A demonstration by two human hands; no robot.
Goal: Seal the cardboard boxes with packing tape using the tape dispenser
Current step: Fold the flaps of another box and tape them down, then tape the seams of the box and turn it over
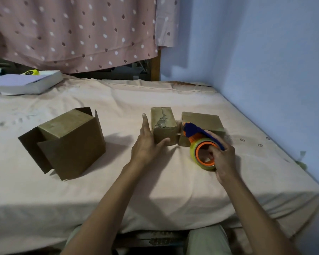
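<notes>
— Bedroom corner, blue wall [265,52] to the right, dotted pink curtain [72,34] behind. What lay on the bed [173,181], largest first?

— Item one: an open cardboard box [70,142] at the left, well apart from both hands, flaps standing loose, unsealed. Nothing showed inside; its interior could not be judged.

— And the smaller boxes?

— Item two: a taped box [163,126], closed, long axis running away from the person, a shiny strip along its top. Item three: a flat box [203,124] just beside it to the right, closed.

— Hands?

— Left hand [147,142], fingers straight, thumb against the taped box's near face. Right hand [223,159] gripped the tape dispenser [201,144], blue handle, orange hub, in front of the flat box.

— Which hand served the open box?

— Left was nearer, by my reckoning; the dispenser had to cross leftward.

— Remainder?

— A white book [29,83], far left.
</notes>
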